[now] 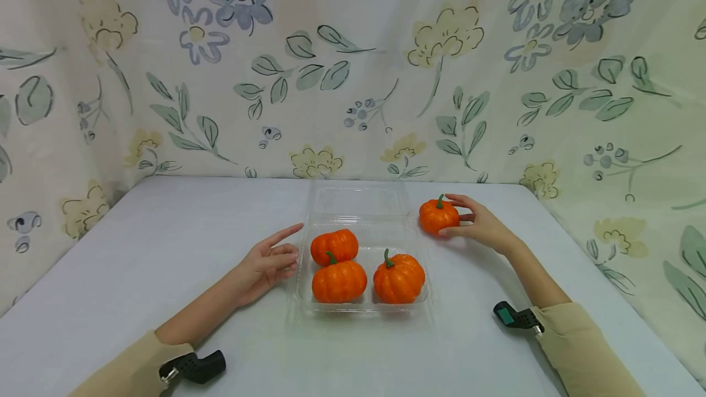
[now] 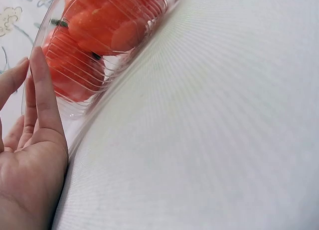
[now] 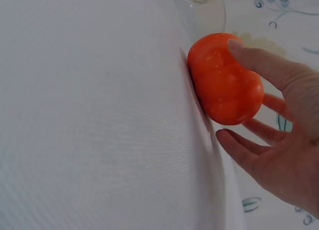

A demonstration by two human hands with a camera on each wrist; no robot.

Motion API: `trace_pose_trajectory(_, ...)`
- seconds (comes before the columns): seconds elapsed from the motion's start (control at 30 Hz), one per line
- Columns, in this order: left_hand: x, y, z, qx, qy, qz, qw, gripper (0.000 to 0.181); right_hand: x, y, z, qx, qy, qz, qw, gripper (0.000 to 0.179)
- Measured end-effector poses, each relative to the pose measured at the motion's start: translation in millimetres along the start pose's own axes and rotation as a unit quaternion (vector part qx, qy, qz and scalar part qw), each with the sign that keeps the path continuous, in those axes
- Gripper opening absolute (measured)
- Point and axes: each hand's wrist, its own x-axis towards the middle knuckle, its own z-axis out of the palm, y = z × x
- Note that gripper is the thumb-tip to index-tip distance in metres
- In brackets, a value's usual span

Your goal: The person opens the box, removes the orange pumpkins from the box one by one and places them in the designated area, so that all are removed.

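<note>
A small orange toy pumpkin (image 1: 438,217) with a green stem sits on the table, right of the clear plastic box. My right hand (image 1: 478,223) holds it from the right, thumb on its near side (image 3: 224,80) and fingers reaching round the far side. Inside the open clamshell box (image 1: 361,307) lie three more pumpkins: one at back left (image 1: 334,246), one at front left (image 1: 339,282) and one at front right (image 1: 399,279). Beside the box's left wall is my left hand (image 1: 263,269), index finger extended, the others loosely bent, holding nothing.
The box's clear lid (image 1: 358,201) lies folded back behind it. A white cloth covers the table (image 1: 165,250). Flower-printed curtain fabric (image 1: 353,109) hangs behind the table and along both sides.
</note>
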Motion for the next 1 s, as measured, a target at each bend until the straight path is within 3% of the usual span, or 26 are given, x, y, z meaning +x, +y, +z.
trace_pose_trajectory(0.5,-1.2,-0.2,-2.3,-0.006,-0.005,-0.001,1.0000,0.060,-10.0,-17,-24,-0.022,-0.003,0.009,0.9997,0.077)
trace_pose_trajectory(1.0,-2.4,0.7,-0.6,-0.011,-0.012,0.001,0.9999,0.061,-18.0,-52,-28,-0.039,0.011,0.006,0.9992,0.076)
